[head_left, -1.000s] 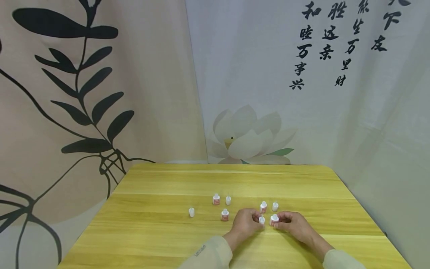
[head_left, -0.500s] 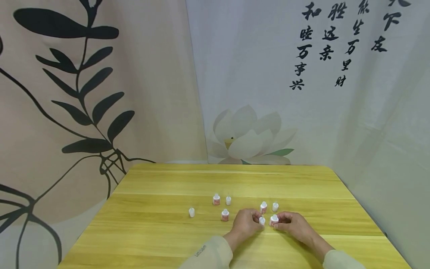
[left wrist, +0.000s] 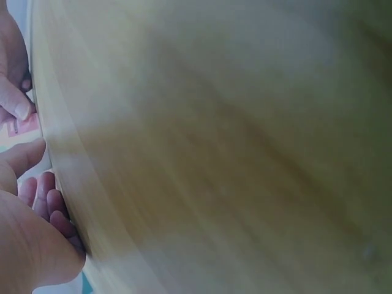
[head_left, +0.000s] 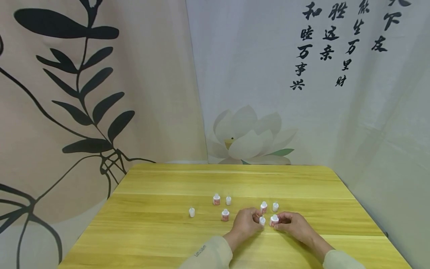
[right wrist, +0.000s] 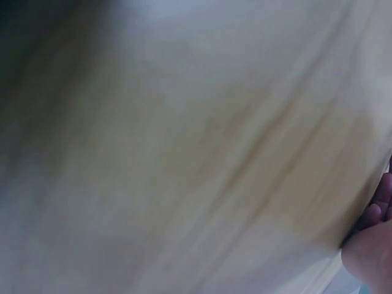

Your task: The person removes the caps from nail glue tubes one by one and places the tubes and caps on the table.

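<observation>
In the head view my left hand [head_left: 244, 225] pinches a small white cap [head_left: 262, 221] between thumb and fingers, low over the wooden table. Just to its right, my right hand [head_left: 296, 226] grips a small white bottle [head_left: 274, 219] with a red-and-white label by its side. Cap and bottle stand a short gap apart. In the left wrist view the left hand [left wrist: 37, 239] is at the lower left, and the right hand's thumb lies against the bottle's pinkish label [left wrist: 23, 125]. Only part of the right hand [right wrist: 373, 245] shows in the right wrist view.
Behind the hands stand another labelled bottle [head_left: 263, 207] and a white cap [head_left: 275, 207]. Left of them are two more bottles, one at the back [head_left: 216, 199] and one nearer [head_left: 225, 215], plus white caps [head_left: 192, 212]. A printed curtain [head_left: 161, 93] hangs behind the table [head_left: 161, 239].
</observation>
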Demonstrator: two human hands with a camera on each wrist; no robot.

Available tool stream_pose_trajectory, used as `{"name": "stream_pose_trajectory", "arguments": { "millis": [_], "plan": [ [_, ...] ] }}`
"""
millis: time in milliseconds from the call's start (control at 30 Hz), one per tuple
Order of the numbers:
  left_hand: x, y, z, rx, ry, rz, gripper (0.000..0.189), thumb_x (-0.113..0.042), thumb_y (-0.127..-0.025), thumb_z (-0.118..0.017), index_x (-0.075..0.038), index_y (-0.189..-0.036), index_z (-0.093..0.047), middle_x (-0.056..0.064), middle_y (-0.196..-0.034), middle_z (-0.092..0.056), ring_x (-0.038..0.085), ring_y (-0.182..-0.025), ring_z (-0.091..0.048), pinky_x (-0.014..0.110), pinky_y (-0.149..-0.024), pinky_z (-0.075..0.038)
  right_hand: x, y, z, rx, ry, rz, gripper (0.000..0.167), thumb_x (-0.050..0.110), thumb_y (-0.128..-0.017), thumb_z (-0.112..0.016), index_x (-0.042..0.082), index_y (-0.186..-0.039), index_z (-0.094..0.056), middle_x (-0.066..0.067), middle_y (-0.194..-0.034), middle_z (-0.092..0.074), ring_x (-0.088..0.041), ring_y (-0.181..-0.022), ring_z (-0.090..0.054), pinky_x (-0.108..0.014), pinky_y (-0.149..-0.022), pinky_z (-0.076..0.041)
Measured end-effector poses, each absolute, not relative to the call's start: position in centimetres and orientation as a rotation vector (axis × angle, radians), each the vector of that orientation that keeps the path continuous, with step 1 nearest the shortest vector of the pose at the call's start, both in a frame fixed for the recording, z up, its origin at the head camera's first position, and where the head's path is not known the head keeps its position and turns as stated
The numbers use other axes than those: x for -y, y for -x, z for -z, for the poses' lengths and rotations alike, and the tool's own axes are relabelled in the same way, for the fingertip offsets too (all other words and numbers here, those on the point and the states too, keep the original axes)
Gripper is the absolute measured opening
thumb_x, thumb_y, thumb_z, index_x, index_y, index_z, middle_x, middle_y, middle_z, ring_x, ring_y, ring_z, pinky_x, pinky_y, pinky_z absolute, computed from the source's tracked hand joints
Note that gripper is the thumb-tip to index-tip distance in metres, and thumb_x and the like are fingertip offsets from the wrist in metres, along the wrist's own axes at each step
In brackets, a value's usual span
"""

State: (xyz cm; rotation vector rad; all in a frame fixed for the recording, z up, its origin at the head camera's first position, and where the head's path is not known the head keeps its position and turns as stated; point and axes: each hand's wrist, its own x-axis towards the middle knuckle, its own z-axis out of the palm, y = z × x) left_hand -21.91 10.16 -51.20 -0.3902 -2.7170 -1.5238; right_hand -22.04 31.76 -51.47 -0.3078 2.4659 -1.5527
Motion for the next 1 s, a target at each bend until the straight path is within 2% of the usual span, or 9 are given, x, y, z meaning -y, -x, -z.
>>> {"name": "stream_pose_trajectory", "arguments": {
  "millis": [567,1000],
  "plan": [
    [-9.5,21.3,50.2,2.659,0.377,1.699,0.036,0.008,-0.069,-0.08,-0.004,-0.102,-0.071,0.002,-0.078,-0.062,0.006,-0.065,-0.052,0.021,-0.059,-0.048,-32.4,22.0,51.2,-2.377,0.405,1.592,0.035,0.016,-0.089,-0.075,-0.006,-0.114,-0.065,-0.012,-0.104,-0.07,-0.02,-0.093,-0.064,-0.025,-0.076,-0.054],
    [-8.5,20.5,48.4,2.649,0.348,1.806,0.035,-0.002,-0.074,-0.084,-0.007,-0.106,-0.07,-0.001,-0.087,-0.061,0.008,-0.075,-0.052,0.021,-0.064,-0.048,-34.2,21.4,50.1,-2.447,0.416,1.494,0.045,0.015,-0.089,-0.074,-0.009,-0.124,-0.059,-0.019,-0.118,-0.065,-0.031,-0.107,-0.061,-0.023,-0.082,-0.052]
  ]
}}
